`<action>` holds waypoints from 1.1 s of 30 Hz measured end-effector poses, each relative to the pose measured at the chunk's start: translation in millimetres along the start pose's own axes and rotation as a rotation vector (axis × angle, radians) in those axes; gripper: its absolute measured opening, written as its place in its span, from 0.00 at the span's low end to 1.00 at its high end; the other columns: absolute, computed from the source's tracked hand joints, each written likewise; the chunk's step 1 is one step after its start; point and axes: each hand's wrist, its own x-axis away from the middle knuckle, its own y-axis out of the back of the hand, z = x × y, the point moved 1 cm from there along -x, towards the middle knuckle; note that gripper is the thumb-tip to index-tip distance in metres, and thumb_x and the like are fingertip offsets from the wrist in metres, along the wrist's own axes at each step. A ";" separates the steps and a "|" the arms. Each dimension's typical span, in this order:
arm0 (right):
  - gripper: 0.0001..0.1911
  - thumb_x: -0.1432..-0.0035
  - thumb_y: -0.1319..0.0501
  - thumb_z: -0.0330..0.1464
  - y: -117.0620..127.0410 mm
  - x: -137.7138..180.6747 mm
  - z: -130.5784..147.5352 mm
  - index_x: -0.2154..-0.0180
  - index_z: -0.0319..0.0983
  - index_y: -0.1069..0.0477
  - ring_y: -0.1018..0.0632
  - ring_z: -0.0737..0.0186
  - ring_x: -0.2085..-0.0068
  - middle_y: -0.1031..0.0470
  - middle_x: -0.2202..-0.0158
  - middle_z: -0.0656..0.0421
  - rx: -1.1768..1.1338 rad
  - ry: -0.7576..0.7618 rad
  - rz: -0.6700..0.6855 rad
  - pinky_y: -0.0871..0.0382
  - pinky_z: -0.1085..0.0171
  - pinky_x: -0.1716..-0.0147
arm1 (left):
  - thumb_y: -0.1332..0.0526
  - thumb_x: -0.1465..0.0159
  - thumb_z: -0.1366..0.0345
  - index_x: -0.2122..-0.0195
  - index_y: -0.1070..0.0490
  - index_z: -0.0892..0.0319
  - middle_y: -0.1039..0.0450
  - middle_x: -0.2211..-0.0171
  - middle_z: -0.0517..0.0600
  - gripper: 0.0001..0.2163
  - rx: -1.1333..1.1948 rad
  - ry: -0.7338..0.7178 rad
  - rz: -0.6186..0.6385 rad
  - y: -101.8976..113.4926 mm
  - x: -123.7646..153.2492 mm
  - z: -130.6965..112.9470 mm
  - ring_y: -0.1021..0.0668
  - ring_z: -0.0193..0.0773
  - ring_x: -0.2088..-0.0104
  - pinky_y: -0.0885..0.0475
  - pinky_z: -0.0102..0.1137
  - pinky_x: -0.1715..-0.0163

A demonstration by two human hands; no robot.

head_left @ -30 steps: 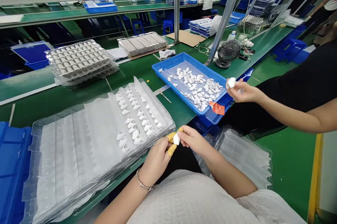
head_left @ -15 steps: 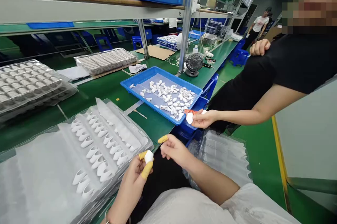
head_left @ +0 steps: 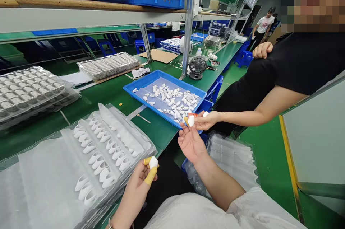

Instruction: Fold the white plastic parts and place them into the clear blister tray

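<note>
My left hand (head_left: pixel 141 178), with yellow finger cots on thumb and forefinger, pinches a small white shell-shaped piece (head_left: pixel 153 163) near the edge of a clear plastic tray (head_left: pixel 147 143). Rows of white pointed pieces (head_left: pixel 101 166) lie on the tray's sheet. My right hand (head_left: pixel 192 144) is turned palm up, its thumb and yellow-capped forefinger at another white piece (head_left: pixel 191 120). A co-worker's hand (head_left: pixel 207 120) touches the same piece from the right and also has something red and a second white piece (head_left: pixel 205 114) in it.
A blue tray (head_left: pixel 134 94) of loose white pieces stands behind my hands. Filled blister trays (head_left: pixel 29 92) are stacked at the left. A small black fan (head_left: pixel 198 65) stands by the metal post (head_left: pixel 188 24). The co-worker's arm (head_left: pixel 250 117) reaches in from the right.
My right hand has moved right and forward, turned palm up, and closed on the white piece at the co-worker's fingers. My left hand stays nearly still with its piece.
</note>
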 end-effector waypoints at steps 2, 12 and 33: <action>0.14 0.41 0.39 0.46 -3.5 -3.6 5.0 0.56 0.48 0.30 0.26 0.67 0.62 0.29 0.49 0.60 -0.001 0.014 -0.008 0.30 0.69 0.70 | 0.36 0.43 0.47 0.59 0.30 0.59 0.28 0.69 0.49 0.21 0.023 0.017 -0.012 -0.7 1.5 -1.2 0.26 0.39 0.71 0.27 0.35 0.65; 0.13 0.46 0.32 0.37 -12.1 3.6 -1.2 0.61 0.41 0.32 0.25 0.69 0.70 0.22 0.62 0.59 0.221 -0.094 0.156 0.33 0.70 0.74 | 0.33 0.44 0.54 0.57 0.29 0.58 0.27 0.62 0.51 0.18 0.419 0.131 0.042 3.1 7.2 -2.1 0.24 0.41 0.60 0.27 0.33 0.61; 0.28 0.56 0.33 0.55 -1.2 18.2 -51.5 0.70 0.37 0.34 0.31 0.72 0.82 0.30 0.80 0.65 0.575 -0.377 0.530 0.42 0.73 0.85 | 0.39 0.38 0.61 0.63 0.34 0.57 0.32 0.67 0.46 0.07 -0.151 -0.193 0.089 -3.7 22.8 -10.9 0.31 0.36 0.69 0.36 0.30 0.68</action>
